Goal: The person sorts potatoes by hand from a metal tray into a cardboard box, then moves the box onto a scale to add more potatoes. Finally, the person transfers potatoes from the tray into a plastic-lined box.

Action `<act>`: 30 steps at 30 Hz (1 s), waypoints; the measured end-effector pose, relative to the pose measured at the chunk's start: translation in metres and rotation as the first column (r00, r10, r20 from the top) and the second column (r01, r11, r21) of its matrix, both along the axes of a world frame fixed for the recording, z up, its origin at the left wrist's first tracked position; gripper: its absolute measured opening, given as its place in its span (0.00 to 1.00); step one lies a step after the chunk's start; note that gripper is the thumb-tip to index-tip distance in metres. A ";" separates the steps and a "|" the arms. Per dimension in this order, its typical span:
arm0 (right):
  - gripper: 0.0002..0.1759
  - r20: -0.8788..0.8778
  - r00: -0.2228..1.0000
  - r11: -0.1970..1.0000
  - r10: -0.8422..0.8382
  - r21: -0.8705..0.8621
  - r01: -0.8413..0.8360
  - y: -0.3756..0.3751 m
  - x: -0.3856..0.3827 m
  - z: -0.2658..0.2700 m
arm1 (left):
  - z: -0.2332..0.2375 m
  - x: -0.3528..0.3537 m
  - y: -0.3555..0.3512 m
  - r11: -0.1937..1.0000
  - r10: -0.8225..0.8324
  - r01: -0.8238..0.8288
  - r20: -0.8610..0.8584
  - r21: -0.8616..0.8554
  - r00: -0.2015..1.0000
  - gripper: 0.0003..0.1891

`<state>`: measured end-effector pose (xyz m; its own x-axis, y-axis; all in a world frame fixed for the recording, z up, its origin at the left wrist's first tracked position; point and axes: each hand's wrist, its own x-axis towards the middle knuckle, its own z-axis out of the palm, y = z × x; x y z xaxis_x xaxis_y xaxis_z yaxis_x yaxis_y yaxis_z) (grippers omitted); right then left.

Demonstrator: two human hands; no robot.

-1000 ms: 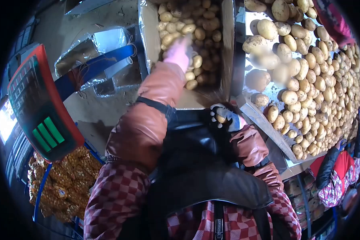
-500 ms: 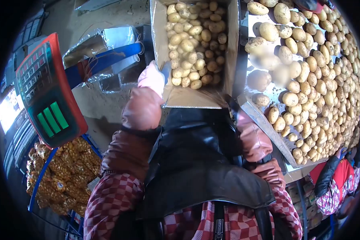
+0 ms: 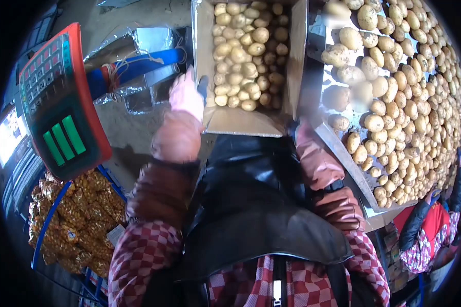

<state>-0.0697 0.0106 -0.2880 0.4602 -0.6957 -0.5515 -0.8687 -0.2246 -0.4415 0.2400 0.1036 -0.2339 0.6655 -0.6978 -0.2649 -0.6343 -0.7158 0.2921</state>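
An open cardboard box (image 3: 243,123) full of potatoes (image 3: 238,56) stands in front of me. My left hand (image 3: 186,92), in a pink glove with a dark blue thumb, grips the box's left wall from outside, with the thumb over its edge. My right hand (image 3: 303,132) holds the box at its near right corner; the dark thumb shows there, while the other fingers are blurred or hidden behind the wall. Close by on the right is a sorting table (image 3: 346,163) covered with loose potatoes (image 3: 394,110).
A red-framed scale display (image 3: 64,102) on a blue post (image 3: 159,59) rises at left. Below it stand net bags of potatoes (image 3: 77,220). Shiny plastic wrapping (image 3: 138,100) lies behind the post. Another person (image 3: 430,230) in a red vest is at the lower right.
My left hand has slid slightly left and up along the box's wall, its thumb now nearer the edge. My right hand has moved up at the corner. The whole view has shifted slightly.
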 end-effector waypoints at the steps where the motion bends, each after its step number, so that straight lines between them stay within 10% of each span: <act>1: 0.11 0.003 1.000 1.000 -0.006 0.015 0.005 0.000 0.002 0.002 | 0.002 -0.006 0.005 0.966 -0.116 0.174 0.278 -0.192 0.954 0.21; 5: 0.12 -0.057 0.998 0.961 -0.004 0.276 0.020 0.003 -0.002 0.024 | 0.017 -0.055 0.002 0.890 -0.317 0.396 -0.317 0.226 0.894 0.27; 10: 0.14 -0.291 0.953 0.670 -0.080 0.693 0.267 0.001 -0.025 0.052 | -0.075 -0.093 -0.014 0.754 -0.280 0.484 -0.449 0.445 0.849 0.19; 13: 0.16 -0.235 0.824 0.182 -0.516 0.910 0.373 0.009 -0.036 0.045 | -0.107 -0.101 -0.014 0.613 -0.197 0.409 -0.371 0.676 0.908 0.16; 14: 0.16 -0.156 0.850 0.346 -0.502 0.865 0.363 0.014 -0.028 0.049 | -0.112 -0.096 -0.010 0.596 -0.221 0.427 -0.372 0.680 0.902 0.16; 17: 0.11 -0.112 0.862 0.469 -0.494 0.801 0.372 0.006 0.000 0.064 | -0.115 -0.086 -0.012 0.611 -0.268 0.462 -0.382 0.643 0.885 0.16; 21: 0.10 -0.120 0.695 0.000 -0.709 0.985 0.170 0.015 -0.009 0.025 | -0.121 -0.081 0.003 0.740 -0.276 0.453 -0.390 0.498 0.879 0.15; 23: 0.18 0.008 0.808 0.277 -0.589 0.941 0.192 0.004 0.009 0.062 | -0.079 -0.068 0.003 0.834 -0.139 0.337 -0.426 0.437 0.894 0.16; 24: 0.29 -0.113 0.759 0.059 -0.642 0.979 0.195 0.002 0.001 0.056 | -0.049 -0.069 0.016 0.950 -0.205 0.268 -0.323 0.162 0.924 0.19; 26: 0.31 -0.068 0.721 0.086 -0.689 0.981 0.174 -0.001 0.019 0.080 | 0.017 -0.073 -0.001 0.963 0.070 0.090 -0.560 0.252 0.826 0.23; 29: 0.35 -0.007 0.679 0.054 -0.734 0.996 0.068 -0.006 0.028 0.078 | 0.023 -0.078 0.007 0.983 -0.151 -0.011 -0.834 -0.185 0.531 0.12; 30: 0.34 0.003 0.676 0.026 -0.737 0.999 0.025 -0.004 0.027 0.069 | 0.012 -0.068 0.000 0.990 -0.142 0.103 -0.700 -0.098 0.700 0.12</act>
<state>-0.0424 0.0062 -0.2191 0.7001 0.0153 -0.7139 -0.2676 0.9325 -0.2425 0.1722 0.1032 -0.2223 0.2068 -0.7843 -0.5849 -0.3114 -0.6195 0.7206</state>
